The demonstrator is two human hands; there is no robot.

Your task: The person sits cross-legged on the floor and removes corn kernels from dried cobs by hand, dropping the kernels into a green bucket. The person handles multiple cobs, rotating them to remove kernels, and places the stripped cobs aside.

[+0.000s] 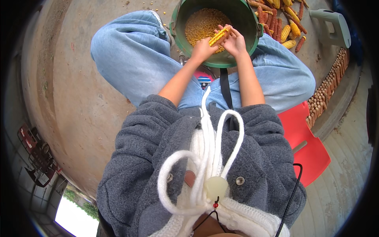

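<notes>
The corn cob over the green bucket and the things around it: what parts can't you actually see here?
- Corn cob, head view: its underside and both ends are covered by the left hand and right hand.
- Green bucket: far rim cut off by the top edge; its depth is hidden by loose kernels.
- Cob pile: cut off by the top edge.
- Red seat: mostly under the person's legs.

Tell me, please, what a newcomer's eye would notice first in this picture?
Top centre, both hands, left hand and right hand, grip a yellow corn cob over a green bucket of loose kernels. More cobs lie at its right, and a red seat shows lower right.
</notes>
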